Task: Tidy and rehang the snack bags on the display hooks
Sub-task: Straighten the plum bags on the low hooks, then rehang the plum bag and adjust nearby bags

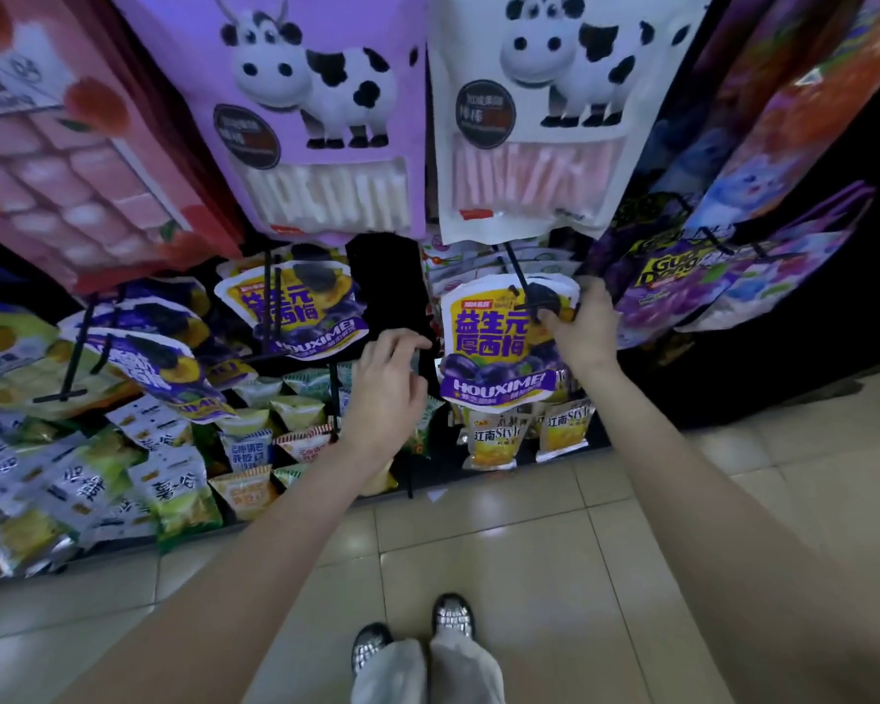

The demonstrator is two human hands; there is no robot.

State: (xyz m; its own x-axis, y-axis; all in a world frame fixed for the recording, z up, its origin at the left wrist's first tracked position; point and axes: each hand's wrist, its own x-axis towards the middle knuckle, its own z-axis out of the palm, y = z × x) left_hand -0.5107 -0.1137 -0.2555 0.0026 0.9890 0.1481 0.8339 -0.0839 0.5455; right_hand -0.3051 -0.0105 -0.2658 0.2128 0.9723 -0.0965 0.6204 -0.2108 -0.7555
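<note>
A yellow and purple prune snack bag (494, 343) hangs on a black display hook (522, 276) right of centre. My right hand (582, 322) pinches that bag's upper right edge, beside the hook's tip. My left hand (389, 383) hovers to the left of the bag, fingers loosely curled and holding nothing, near a black panel (389, 287). A second bag of the same kind (296, 312) hangs on the neighbouring hook to the left, and more of them (143, 358) hang further left.
Large purple (321, 119) and white (555, 119) cow-print bags hang above. Purple grape candy bags (682, 276) hang at the right. Small snack packets (174, 475) fill the low shelf. Tiled floor and my shoes (412, 637) are below.
</note>
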